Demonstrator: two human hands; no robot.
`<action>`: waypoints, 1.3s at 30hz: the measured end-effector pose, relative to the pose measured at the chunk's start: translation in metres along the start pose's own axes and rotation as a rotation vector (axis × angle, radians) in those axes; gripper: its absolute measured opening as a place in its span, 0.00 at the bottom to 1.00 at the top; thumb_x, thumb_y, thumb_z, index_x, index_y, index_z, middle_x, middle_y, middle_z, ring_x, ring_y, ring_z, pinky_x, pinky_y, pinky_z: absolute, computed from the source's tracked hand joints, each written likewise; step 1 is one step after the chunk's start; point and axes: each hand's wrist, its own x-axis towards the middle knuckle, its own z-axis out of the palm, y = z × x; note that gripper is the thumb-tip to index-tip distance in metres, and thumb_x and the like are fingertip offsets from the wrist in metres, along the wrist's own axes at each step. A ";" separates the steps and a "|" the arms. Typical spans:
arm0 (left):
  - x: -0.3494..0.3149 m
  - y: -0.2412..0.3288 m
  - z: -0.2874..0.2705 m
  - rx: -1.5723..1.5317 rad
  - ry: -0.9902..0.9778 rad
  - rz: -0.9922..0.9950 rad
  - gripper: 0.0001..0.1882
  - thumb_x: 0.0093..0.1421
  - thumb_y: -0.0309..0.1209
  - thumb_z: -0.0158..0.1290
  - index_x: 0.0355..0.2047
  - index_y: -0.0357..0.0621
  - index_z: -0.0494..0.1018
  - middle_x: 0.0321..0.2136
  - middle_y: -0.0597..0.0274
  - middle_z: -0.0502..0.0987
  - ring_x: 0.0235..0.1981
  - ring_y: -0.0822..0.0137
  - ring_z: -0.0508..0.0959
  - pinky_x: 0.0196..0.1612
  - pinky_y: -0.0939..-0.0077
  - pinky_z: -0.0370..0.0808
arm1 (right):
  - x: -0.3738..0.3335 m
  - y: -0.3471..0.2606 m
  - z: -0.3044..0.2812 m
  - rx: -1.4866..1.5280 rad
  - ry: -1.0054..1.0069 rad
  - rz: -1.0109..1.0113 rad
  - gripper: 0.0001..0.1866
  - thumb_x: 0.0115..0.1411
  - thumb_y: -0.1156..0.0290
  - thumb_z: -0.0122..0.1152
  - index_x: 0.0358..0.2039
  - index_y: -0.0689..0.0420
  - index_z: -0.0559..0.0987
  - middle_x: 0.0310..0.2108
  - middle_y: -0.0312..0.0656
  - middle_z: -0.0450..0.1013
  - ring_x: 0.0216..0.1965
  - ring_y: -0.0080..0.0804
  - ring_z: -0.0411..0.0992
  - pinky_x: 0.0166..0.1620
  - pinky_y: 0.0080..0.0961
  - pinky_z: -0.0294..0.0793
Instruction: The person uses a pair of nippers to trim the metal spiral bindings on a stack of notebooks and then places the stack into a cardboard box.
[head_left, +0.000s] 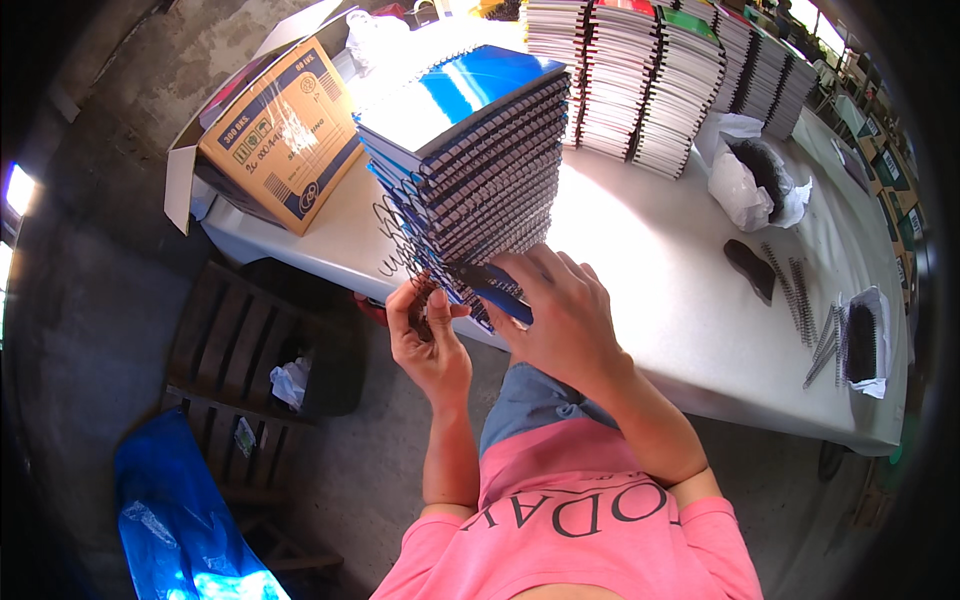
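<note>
A tall stack of spiral-bound notebooks (500,160), glossy blue cover on top, stands at the table's near edge. Loose ends of dark binding coils (395,235) stick out from its left side. At the stack's lower corner, my left hand (430,345) pinches a dark coil between thumb and fingers. My right hand (570,305) is wrapped round blue-handled pliers (500,295), whose dark jaws point left toward the coil ends. Whether the jaws touch a coil is hard to make out.
An open cardboard box (280,140) sits left of the stack on the white-covered table (640,270). More bound stacks (620,80) rise behind. Rightward lie white bags of coils (745,185), loose coils (795,295) and a dark brown object (748,270). A wooden slatted seat (225,345) stands lower left.
</note>
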 end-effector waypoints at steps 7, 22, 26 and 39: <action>-0.005 -0.009 0.009 0.071 0.112 0.219 0.12 0.64 0.32 0.49 0.42 0.37 0.68 0.33 0.63 0.71 0.21 0.77 0.73 0.20 0.89 0.66 | 0.003 0.009 -0.002 0.009 -0.116 0.029 0.22 0.43 0.68 0.67 0.41 0.49 0.74 0.28 0.37 0.72 0.31 0.38 0.76 0.33 0.33 0.77; 0.014 0.009 -0.027 -1.319 -0.101 -0.700 0.13 0.63 0.31 0.44 0.44 0.35 0.65 0.32 0.57 0.65 0.31 0.70 0.66 0.23 0.86 0.72 | -0.009 0.013 -0.018 0.019 -0.025 0.011 0.27 0.45 0.64 0.69 0.48 0.46 0.72 0.40 0.34 0.68 0.43 0.33 0.67 0.48 0.42 0.57; 0.020 0.025 -0.022 -1.184 0.121 -0.753 0.13 0.62 0.32 0.45 0.41 0.36 0.69 0.36 0.54 0.67 0.30 0.69 0.65 0.24 0.87 0.72 | -0.008 0.010 -0.016 -0.021 -0.002 0.010 0.29 0.43 0.65 0.70 0.48 0.46 0.72 0.40 0.35 0.68 0.43 0.33 0.67 0.47 0.41 0.57; 0.038 0.019 -0.008 0.072 0.009 0.069 0.16 0.54 0.29 0.62 0.42 0.37 0.75 0.33 0.68 0.72 0.20 0.83 0.63 0.21 0.90 0.59 | 0.002 -0.006 -0.010 -0.097 0.002 0.016 0.23 0.48 0.60 0.67 0.45 0.48 0.75 0.37 0.34 0.71 0.40 0.31 0.69 0.41 0.32 0.59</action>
